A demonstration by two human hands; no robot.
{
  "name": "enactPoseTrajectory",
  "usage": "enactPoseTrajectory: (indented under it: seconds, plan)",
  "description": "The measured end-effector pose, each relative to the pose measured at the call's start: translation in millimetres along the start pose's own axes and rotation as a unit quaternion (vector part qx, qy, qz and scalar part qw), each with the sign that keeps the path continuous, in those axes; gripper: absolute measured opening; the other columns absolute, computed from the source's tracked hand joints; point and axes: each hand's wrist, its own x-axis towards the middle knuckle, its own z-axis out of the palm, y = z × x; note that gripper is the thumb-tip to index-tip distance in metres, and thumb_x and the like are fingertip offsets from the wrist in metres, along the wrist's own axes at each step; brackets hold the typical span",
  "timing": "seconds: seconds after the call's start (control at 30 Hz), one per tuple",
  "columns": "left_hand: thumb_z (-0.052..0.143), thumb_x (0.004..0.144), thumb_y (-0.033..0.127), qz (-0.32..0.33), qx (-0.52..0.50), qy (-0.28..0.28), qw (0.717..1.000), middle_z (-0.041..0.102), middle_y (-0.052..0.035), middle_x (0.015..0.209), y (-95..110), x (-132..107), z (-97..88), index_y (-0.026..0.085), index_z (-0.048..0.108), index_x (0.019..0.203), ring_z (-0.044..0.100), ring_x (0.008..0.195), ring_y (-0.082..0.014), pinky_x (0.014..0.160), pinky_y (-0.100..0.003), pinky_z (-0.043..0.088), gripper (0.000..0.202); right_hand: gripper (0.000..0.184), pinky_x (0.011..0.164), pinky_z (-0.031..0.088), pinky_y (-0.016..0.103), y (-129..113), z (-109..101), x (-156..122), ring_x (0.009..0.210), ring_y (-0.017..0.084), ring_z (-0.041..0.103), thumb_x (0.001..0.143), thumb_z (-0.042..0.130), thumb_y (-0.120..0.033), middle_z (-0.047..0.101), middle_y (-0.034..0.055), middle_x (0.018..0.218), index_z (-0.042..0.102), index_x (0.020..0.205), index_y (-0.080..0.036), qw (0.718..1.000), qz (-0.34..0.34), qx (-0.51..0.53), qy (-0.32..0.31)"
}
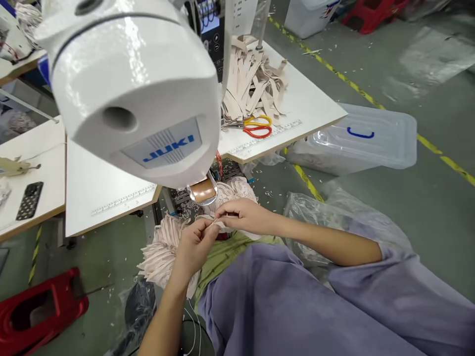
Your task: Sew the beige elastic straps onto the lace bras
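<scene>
Just below the head of a white sewing machine [148, 99], both my hands meet over a pale pink fabric piece [221, 226]. My left hand [195, 242] pinches one edge of it between thumb and fingers. From the other side my right hand [247, 216] grips the same fabric, fingers curled and tips close to the left thumb. A bundle of pleated pale pink lace pieces [163, 252] hangs to the left of my hands. More lace [241, 188] lies behind them, under the machine head. The fabric's exact shape is partly hidden by my fingers.
Scissors with yellow and red handles [258, 127] lie on the white table beside a heap of beige strips [252, 79]. A lidded plastic bin [371, 133] stands at right. A phone [29, 200] rests on the left table. A red stool [44, 311] is on the floor.
</scene>
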Motion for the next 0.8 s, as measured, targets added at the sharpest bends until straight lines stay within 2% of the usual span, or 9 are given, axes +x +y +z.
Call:
enactPoseTrajectory:
  seconds: [0.23, 0.4, 0.5, 0.53, 0.6, 0.67, 0.7, 0.73, 0.8]
  plan:
    - [0.058, 0.089, 0.05, -0.015, -0.032, -0.032, 0.999, 0.039, 0.0059, 0.055, -2, 5, 1.4, 0.017, 0.067, 0.079, 0.028, 0.05, -0.0087, 0.05, -0.023, 0.024, 0.036, 0.021, 0.073, 0.046, 0.025, 14, -1, -5, 0.081, 0.016, 0.063, 0.092, 0.058, -0.034, 0.072, 0.0018, 0.087, 0.072, 0.095, -0.018, 1.0, 0.006, 0.028, -0.01]
    - [0.057, 0.09, 0.047, -0.005, 0.059, -0.016, 0.998, 0.043, 0.0049, 0.055, 6, 9, 0.2, 0.018, 0.064, 0.073, 0.035, 0.052, -0.0099, 0.051, -0.024, 0.029, 0.034, 0.034, 0.066, 0.044, 0.025, 14, -6, -1, 0.073, 0.014, 0.061, 0.091, 0.059, -0.048, 0.072, 0.0014, 0.084, 0.073, 0.098, -0.018, 0.998, 0.037, 0.043, -0.041]
    - [0.053, 0.092, 0.042, 0.006, 0.132, -0.043, 0.99, 0.051, 0.0031, 0.058, 6, 16, -6.8, 0.019, 0.062, 0.073, 0.043, 0.054, -0.0121, 0.056, -0.026, 0.034, 0.031, 0.023, 0.066, 0.042, 0.025, 13, -9, 5, 0.073, 0.014, 0.06, 0.086, 0.064, -0.04, 0.071, 0.0004, 0.081, 0.073, 0.091, -0.019, 0.998, 0.049, 0.006, -0.041]
    - [0.055, 0.091, 0.041, 0.017, 0.158, -0.033, 0.987, 0.056, 0.0016, 0.062, 4, 18, -8.9, 0.02, 0.063, 0.074, 0.048, 0.058, -0.014, 0.059, -0.027, 0.037, 0.028, 0.019, 0.068, 0.042, 0.026, 15, -10, 8, 0.074, 0.015, 0.059, 0.085, 0.065, -0.036, 0.071, 0.0004, 0.08, 0.073, 0.088, -0.018, 0.998, 0.052, -0.001, -0.036]
    - [0.064, 0.085, 0.042, 0.03, 0.165, 0.048, 0.985, 0.065, -0.0035, 0.078, -7, 19, -8.9, 0.02, 0.065, 0.082, 0.058, 0.076, -0.0205, 0.071, -0.032, 0.045, 0.022, 0.014, 0.071, 0.042, 0.027, 25, -8, 13, 0.076, 0.016, 0.059, 0.083, 0.064, -0.031, 0.069, 0.0005, 0.082, 0.07, 0.085, -0.018, 0.998, 0.06, 0.024, -0.001]
    - [0.074, 0.076, 0.04, 0.001, 0.026, 0.142, 0.99, 0.068, -0.0088, 0.096, -23, 16, 0.9, 0.021, 0.067, 0.089, 0.06, 0.101, -0.0282, 0.087, -0.04, 0.047, 0.024, 0.013, 0.073, 0.043, 0.029, 37, -2, 17, 0.078, 0.016, 0.057, 0.084, 0.061, -0.031, 0.064, -0.0001, 0.082, 0.064, 0.084, -0.019, 0.988, 0.076, 0.097, 0.088]
    - [0.077, 0.074, 0.037, -0.029, -0.091, 0.159, 0.983, 0.069, -0.01, 0.099, -31, 14, 9.8, 0.021, 0.068, 0.09, 0.059, 0.11, -0.0306, 0.093, -0.042, 0.047, 0.024, 0.013, 0.074, 0.043, 0.029, 43, 3, 19, 0.078, 0.016, 0.055, 0.086, 0.058, -0.032, 0.061, -0.0006, 0.083, 0.061, 0.085, -0.019, 0.978, 0.083, 0.135, 0.138]
    - [0.081, 0.07, 0.032, -0.065, -0.224, 0.128, 0.964, 0.07, -0.0104, 0.099, -39, 12, 20.9, 0.022, 0.07, 0.088, 0.057, 0.115, -0.0324, 0.096, -0.044, 0.047, 0.024, 0.013, 0.073, 0.043, 0.029, 46, 10, 20, 0.078, 0.015, 0.054, 0.088, 0.056, -0.033, 0.057, -0.001, 0.082, 0.058, 0.085, -0.02, 0.965, 0.089, 0.165, 0.183]
    - [0.087, 0.06, 0.026, -0.092, -0.357, 0.072, 0.927, 0.072, -0.0111, 0.095, -51, 10, 45.6, 0.023, 0.073, 0.086, 0.06, 0.114, -0.0358, 0.094, -0.047, 0.05, 0.029, 0.014, 0.07, 0.042, 0.028, 47, 25, 20, 0.075, 0.015, 0.05, 0.092, 0.051, -0.034, 0.052, -0.0017, 0.08, 0.053, 0.086, -0.022, 0.946, 0.092, 0.193, 0.243]
